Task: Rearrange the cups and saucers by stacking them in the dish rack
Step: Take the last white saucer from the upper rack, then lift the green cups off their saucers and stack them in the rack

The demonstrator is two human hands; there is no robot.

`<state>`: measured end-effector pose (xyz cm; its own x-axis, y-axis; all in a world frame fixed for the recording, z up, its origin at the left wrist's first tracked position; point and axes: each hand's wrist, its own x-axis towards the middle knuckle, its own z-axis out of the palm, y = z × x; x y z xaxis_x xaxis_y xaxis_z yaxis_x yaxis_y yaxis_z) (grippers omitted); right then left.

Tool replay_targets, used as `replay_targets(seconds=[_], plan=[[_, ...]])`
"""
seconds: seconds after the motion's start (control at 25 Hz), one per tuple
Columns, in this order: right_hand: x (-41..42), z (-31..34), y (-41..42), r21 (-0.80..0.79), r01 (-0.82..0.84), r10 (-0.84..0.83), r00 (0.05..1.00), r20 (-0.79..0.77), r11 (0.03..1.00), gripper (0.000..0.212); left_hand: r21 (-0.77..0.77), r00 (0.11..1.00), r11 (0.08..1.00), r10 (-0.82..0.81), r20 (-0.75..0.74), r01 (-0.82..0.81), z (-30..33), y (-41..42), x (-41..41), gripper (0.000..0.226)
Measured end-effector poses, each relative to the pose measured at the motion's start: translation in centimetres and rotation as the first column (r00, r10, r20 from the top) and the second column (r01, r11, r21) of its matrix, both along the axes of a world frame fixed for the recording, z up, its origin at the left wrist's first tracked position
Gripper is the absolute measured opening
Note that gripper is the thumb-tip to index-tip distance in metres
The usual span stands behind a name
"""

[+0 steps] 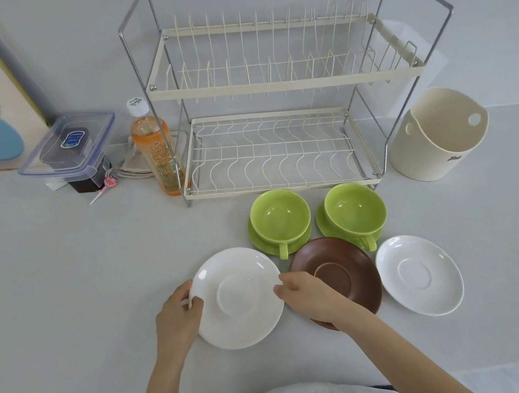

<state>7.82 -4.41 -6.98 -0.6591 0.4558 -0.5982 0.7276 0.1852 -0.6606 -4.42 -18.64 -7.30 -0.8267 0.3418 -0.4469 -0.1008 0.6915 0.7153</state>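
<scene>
Both hands grasp one white saucer (240,297) near the table's front edge: the left hand (176,317) curls round its left rim, the right hand (307,293) pinches its right rim. To the right lie a brown saucer (352,269) and a second white saucer (420,274). Farther off, two green cups (280,216) on green saucers (259,239) stand before the two-tier dish rack (279,149).

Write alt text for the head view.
Both hands, left hand and right hand, grip a white saucer on the table; two green cups on saucers, a brown saucer and another white one lie before an empty dish rack.
</scene>
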Motion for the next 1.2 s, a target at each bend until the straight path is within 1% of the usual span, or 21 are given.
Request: replay_targets(seconds=[0.04, 0.12, 0.24, 0.4, 0.56, 0.84, 0.96, 1.2], plan=[[0.0, 0.0, 0.0, 0.002, -0.026, 0.026, 1.0, -0.01, 1.0, 0.032, -0.01, 1.0, 1.0, -0.007, -0.018, 0.007, -0.3, 0.0, -0.2, 0.035], [-0.1, 0.0, 0.0, -0.006, -0.05, 0.05, 0.999, -0.015, 0.999, 0.024, -0.016, 0.999, 1.0, -0.019, -0.032, 0.019, -0.6, 0.0, -0.5, 0.035], [-0.1, 0.2, 0.2, -0.013, -0.067, 0.067, 0.998, -0.022, 0.998, 0.046, -0.036, 0.998, 0.998, -0.046, -0.04, 0.044, -1.1, -0.1, -0.7, 0.036], [0.1, 0.2, 0.1, -0.009, -0.082, 0.082, 0.996, -0.022, 0.997, 0.051, -0.074, 0.995, 0.994, -0.088, -0.055, 0.084, -1.9, -0.1, -0.7, 0.04], [0.3, -0.2, 0.4, 0.001, -0.08, 0.08, 0.996, -0.029, 0.997, 0.052, -0.123, 0.991, 0.987, -0.113, -0.068, 0.104, -2.4, 0.2, -0.9, 0.045], [0.9, 0.3, 0.3, 0.103, -0.092, 0.099, 0.993, -0.068, 0.99, 0.047, -0.185, 0.968, 0.963, -0.219, -0.125, 0.194, -2.6, 1.2, -0.4, 0.054], [1.2, 0.0, 0.7, 0.111, -0.078, 0.087, 0.993, -0.078, 0.991, 0.043, -0.206, 0.96, 0.953, -0.252, -0.126, 0.223, -2.7, 1.6, -0.1, 0.06], [2.0, 0.1, 1.4, 0.136, -0.066, 0.083, 0.989, -0.121, 0.989, 0.032, -0.34, 0.928, 0.902, -0.335, -0.161, 0.266, -2.5, 2.8, 0.3, 0.064]])
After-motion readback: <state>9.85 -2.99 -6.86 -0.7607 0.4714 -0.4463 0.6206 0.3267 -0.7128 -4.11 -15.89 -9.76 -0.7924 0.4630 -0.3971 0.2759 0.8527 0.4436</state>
